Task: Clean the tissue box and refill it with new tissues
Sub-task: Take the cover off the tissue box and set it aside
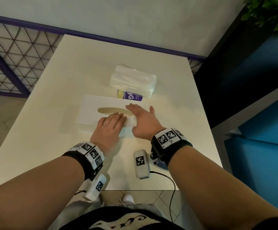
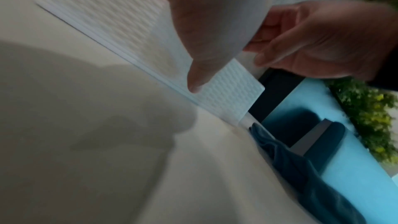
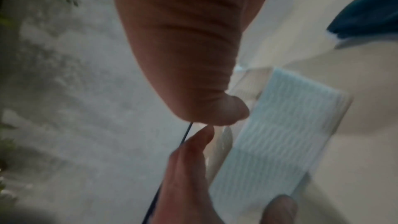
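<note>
Resting flat, fingers straight, both the left hand (image 1: pixel 109 129) and right hand (image 1: pixel 144 120) lie on the box (image 1: pixel 91 107) mid-table (image 1: pixel 43 130); tissues (image 1: pixel 133 80) lie toward the far edge.

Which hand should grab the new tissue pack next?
Probably right. The right hand lies flat on the tissue box, at the end nearest the wrapped tissue pack; the left hand rests nearer the person.

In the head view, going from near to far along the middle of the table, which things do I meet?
left hand → tissue box → purple-labelled package → wrapped pack of tissues → far table edge.
</note>
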Demonstrator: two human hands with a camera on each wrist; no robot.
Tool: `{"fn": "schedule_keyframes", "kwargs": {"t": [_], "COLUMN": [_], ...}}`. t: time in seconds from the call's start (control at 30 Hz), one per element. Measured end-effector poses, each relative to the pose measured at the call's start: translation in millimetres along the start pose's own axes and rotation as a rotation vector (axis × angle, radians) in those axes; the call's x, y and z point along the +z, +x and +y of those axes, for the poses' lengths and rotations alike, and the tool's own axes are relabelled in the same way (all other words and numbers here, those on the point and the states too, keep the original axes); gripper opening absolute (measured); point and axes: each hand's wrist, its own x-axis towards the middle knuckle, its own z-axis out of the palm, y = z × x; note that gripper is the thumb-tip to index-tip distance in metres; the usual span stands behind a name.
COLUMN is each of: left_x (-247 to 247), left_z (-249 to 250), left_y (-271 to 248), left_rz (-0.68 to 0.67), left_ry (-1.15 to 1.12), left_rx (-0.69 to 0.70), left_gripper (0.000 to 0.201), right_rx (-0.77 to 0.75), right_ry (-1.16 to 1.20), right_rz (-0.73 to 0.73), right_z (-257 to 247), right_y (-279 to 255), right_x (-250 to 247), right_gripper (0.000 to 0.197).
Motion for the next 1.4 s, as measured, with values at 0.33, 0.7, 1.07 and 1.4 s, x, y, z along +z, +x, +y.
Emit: {"fn": "schedule_keyframes", "kwargs": {"t": [0.33,0.7,1.07,1.4], "left_x": [-35,-18,-56,-71], "left_z": [-41,-48,-23,-23], "left_y": [-39,-20,-2,2], "left_rz": [-0.172,-0.387,0.035,-0.141], "left_ry": [-0.588,-0.872,-1.837,-1.846], "left_rx": [-0.357,-0.848,-0.694,-0.587], "left_gripper": [0.021,0.039,0.067,0.077], "right_rx": [-0.088,0.028,-0.007,-0.032], "right_ry": [-0.372,-0.040,0.932,0.973], "right_rz": [-0.030,-0.098,-0.055,-0.115], "right_z": [-42,-45,-31,-27], "right_y": [48,58,24,9], "right_x": [26,21,-28,-31], "right_gripper": [0.051,0.074,0.063,0.063]}}
